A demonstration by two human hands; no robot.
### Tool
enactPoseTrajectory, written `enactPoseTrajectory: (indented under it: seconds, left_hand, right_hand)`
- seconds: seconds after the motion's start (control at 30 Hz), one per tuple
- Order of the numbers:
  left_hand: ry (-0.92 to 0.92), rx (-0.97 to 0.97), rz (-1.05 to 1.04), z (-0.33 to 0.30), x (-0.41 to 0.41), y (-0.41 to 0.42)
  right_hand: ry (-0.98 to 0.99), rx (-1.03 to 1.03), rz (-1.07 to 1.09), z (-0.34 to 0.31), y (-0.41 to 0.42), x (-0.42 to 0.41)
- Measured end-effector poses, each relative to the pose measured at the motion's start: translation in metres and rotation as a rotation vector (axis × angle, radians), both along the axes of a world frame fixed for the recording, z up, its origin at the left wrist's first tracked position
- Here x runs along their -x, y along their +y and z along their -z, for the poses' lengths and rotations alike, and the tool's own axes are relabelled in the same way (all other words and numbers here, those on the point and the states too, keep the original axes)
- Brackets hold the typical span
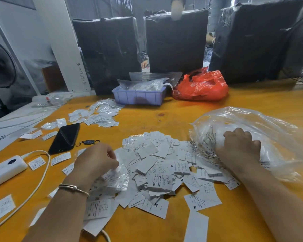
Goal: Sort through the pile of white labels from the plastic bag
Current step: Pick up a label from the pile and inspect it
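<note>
I'm working the pile of white labels (pixel 157 173) lying on the yellow surface (pixel 164 110); my left hand (pixel 96 161) is pinching a small clear sleeve at the pile's edge, my right hand (pixel 240 145) is gripping the plastic bag (pixel 252 123) beside it. Sorting is barely starting; next I'm judging sizes, separating by letter

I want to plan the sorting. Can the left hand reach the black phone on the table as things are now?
Probably yes. The phone lies on the table just beyond the left hand, with only bare table and a few loose labels between them. But the hand's fingers are curled into the label pile, so it would have to let go first.
</note>
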State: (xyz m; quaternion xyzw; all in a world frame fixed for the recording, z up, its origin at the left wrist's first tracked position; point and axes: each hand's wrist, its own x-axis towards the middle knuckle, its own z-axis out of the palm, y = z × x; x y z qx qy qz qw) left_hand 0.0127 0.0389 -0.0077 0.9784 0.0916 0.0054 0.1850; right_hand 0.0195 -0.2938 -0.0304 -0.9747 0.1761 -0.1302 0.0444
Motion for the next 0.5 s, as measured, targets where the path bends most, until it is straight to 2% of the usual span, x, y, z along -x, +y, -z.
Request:
enactPoseTrajectory:
  seconds: [0.2, 0.37, 0.5]
  left_hand:
    - [-0.137, -0.079, -0.026, 0.002, 0.0, -0.004]
    - [-0.375, 0.106, 0.022, 0.007, -0.001, -0.014]
    - [-0.44, 0.225, 0.121, 0.009, 0.001, -0.025]
  right_hand:
    - [-0.156, -0.035, -0.033, 0.0, -0.005, -0.001]
    - [-0.293, -0.064, -0.058, 0.002, -0.006, -0.002]
    - [-0.347, -0.073, -0.065, 0.002, -0.006, -0.004]
